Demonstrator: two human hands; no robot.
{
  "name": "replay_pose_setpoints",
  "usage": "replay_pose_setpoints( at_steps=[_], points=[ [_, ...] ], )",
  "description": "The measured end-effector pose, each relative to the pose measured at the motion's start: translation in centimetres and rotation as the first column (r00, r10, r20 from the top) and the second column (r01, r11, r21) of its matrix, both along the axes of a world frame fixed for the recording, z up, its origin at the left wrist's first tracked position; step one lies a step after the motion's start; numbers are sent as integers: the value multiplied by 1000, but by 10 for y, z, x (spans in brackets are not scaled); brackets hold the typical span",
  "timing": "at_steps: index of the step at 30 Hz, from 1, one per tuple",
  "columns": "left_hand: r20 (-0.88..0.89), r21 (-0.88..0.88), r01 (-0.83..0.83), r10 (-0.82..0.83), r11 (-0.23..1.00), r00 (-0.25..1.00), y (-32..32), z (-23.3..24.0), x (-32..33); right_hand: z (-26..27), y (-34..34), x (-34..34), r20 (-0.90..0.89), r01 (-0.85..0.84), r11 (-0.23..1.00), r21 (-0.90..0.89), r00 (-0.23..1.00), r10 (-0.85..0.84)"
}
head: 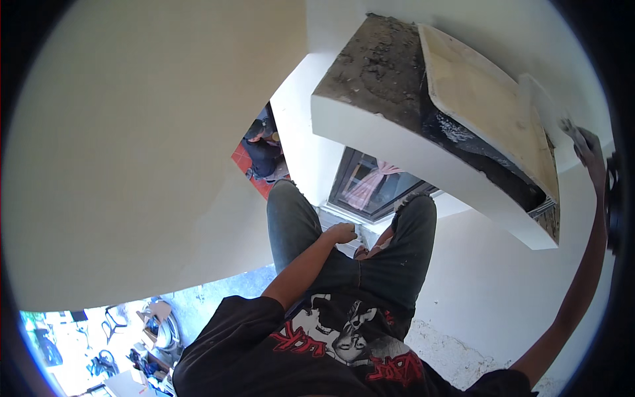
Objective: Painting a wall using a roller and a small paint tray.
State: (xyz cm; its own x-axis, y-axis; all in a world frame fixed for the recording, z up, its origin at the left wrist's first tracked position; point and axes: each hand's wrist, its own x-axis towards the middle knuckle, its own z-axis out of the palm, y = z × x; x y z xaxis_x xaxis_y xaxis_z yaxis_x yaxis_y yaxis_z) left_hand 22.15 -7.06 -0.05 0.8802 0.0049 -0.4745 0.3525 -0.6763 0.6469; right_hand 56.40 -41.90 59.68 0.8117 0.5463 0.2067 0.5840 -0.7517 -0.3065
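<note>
At the far right my right hand (589, 149) is raised against the pale wall, gripping a handled tool (567, 125). Its pale, blurred end hides its exact kind. Left of that hand, a cream shallow tray-like piece (476, 89) lies tilted on a rough concrete ledge (372, 64) with a white-painted front. A dark piece with white specks (459, 130) shows beneath the tray's near edge. My left hand (342, 232) is curled into a fist by my left thigh, between my knees; I see nothing in it.
A large cream wall (139, 149) fills the left side. Below the ledge is a dark-framed window (372, 183) with a tied pink curtain. Another person (265, 149) is low down on red tiles (243, 158). Furniture and clutter (154, 337) stand far below at lower left.
</note>
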Motion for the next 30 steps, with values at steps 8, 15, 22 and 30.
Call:
replay_pose_setpoints(
  at_steps=[8, 15, 22, 30],
  points=[
    [96, -84, -148, 156, 985, 983, 7, 9, -13, -17, 112, 23, -9, -192, 961, -200, 981, 195],
    [19, -45, -65, 66, 997, 998, -2, 7, 0, -1, 177, 23, -67, -244, 937, -251, 970, 235],
    [32, -55, -70, 72, 996, 997, -3, 5, 7, 6, 229, -2, 28, -301, 871, -388, 941, 338],
    [40, -85, -66, 70, 994, 997, -1, -10, 9, 41, 218, -8, 66, -84, 807, -585, 986, 150]
  ],
)
